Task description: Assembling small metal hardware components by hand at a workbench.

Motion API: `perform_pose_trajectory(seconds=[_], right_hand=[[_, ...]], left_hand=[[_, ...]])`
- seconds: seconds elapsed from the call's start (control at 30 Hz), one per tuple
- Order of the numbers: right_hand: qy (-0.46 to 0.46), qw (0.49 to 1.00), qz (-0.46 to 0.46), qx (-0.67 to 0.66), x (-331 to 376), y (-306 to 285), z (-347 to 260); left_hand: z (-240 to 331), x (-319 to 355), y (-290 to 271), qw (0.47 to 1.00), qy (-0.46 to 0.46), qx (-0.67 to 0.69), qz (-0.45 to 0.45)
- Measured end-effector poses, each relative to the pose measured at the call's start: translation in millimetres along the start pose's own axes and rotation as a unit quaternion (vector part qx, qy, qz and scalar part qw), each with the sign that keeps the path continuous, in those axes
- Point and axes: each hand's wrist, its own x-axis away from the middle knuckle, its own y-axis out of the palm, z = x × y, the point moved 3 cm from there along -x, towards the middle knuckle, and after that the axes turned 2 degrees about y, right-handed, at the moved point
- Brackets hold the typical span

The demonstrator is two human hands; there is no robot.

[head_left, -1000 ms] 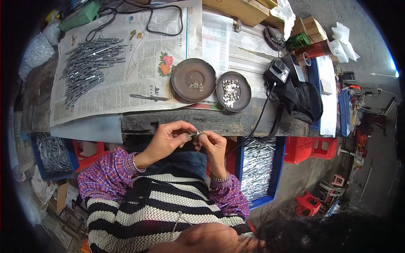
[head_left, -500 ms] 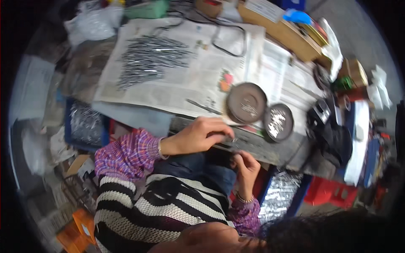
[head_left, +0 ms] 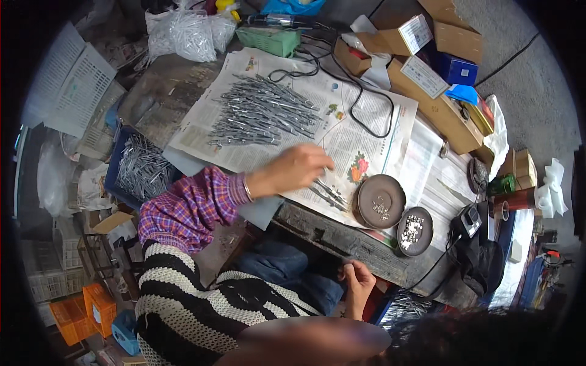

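My left hand (head_left: pixel 299 168) is over the newspaper (head_left: pixel 268 64), its fingers curled together and slightly blurred; what they hold, if anything, is hidden. Just below its fingertips lie a few thin metal rods (head_left: pixel 329 195). Over my lap, beyond the bench's front edge, my right hand (head_left: pixel 359 282) is closed in a pinch. A small greyish tip shows at its fingertips, too small to name. To the right of my left hand stand a round brown dish (head_left: pixel 366 204) and a smaller dark dish (head_left: pixel 421 245), both with small shiny pieces inside. A wide heap of slim grey metal rods (head_left: pixel 262 113) covers the newspaper's far left.
A blue bin (head_left: pixel 116 177) of metal pieces stands at left, another bin (head_left: pixel 406 305) at lower right. A black cable (head_left: pixel 390 119) loops over the newspaper. Cardboard boxes (head_left: pixel 436 104) line the far right; a green tray (head_left: pixel 268 41) sits at the back.
My left hand has moved from near my right hand, forward over the newspaper, to the loose rods. My right hand stays pinched near my lap. The whole view has shifted with my head.
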Motion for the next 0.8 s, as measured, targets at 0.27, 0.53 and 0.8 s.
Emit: perform_pose_trajectory(seconds=[0.27,0.53,0.8], right_hand=[[-0.024,0.997,-0.003,0.078,-2,3,-4],[-0.218,0.924,-0.038,0.311,-5,40,-47],[-0.416,0.764,-0.055,0.491,-82,115,-80]], left_hand=[[-81,-12,-58,0.985,-0.041,-0.169,0.015],[-84,-13,-34,0.983,-0.046,-0.177,-0.027],[-84,-10,-34,0.985,-0.044,-0.168,0.004]])
